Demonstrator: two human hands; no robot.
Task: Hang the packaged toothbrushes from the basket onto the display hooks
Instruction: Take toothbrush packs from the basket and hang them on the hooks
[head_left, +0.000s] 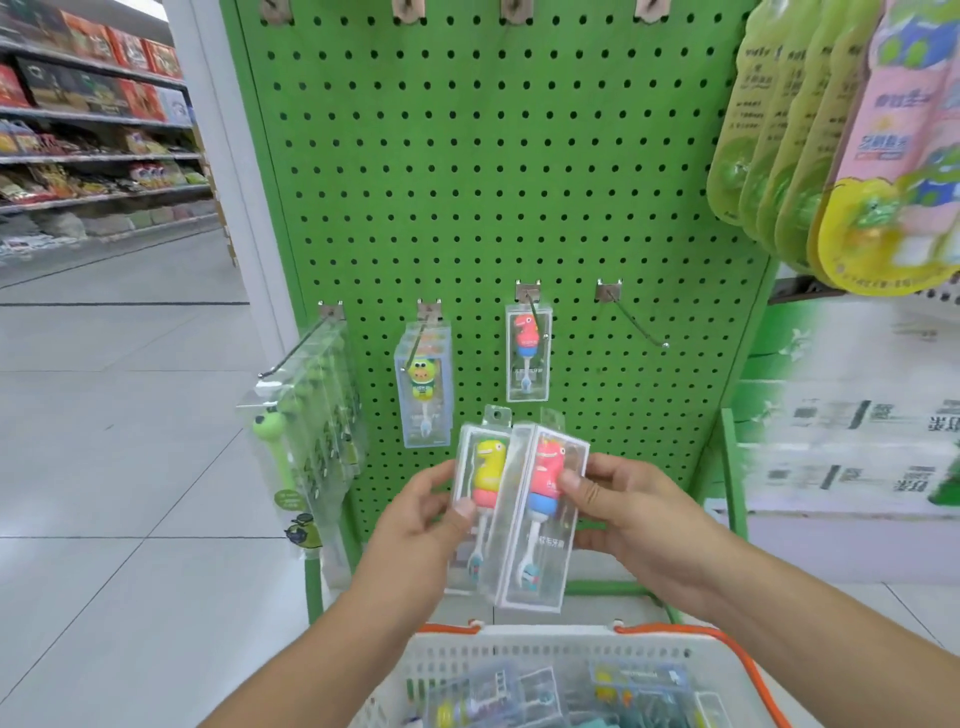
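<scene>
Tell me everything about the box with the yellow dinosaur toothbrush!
The yellow dinosaur toothbrush box is a clear plastic case with a hang tab and hole on top. Inside stands a yellow dinosaur handle with a pink base, white neck and the brush head pointing down. It is held nearly upright before the green pegboard, gripped by the left hand. The pink dinosaur box overlaps its right edge.

Left hand (423, 512) and right hand (631, 512) hold two boxed toothbrushes (537, 514) above basket (519, 654).
</scene>
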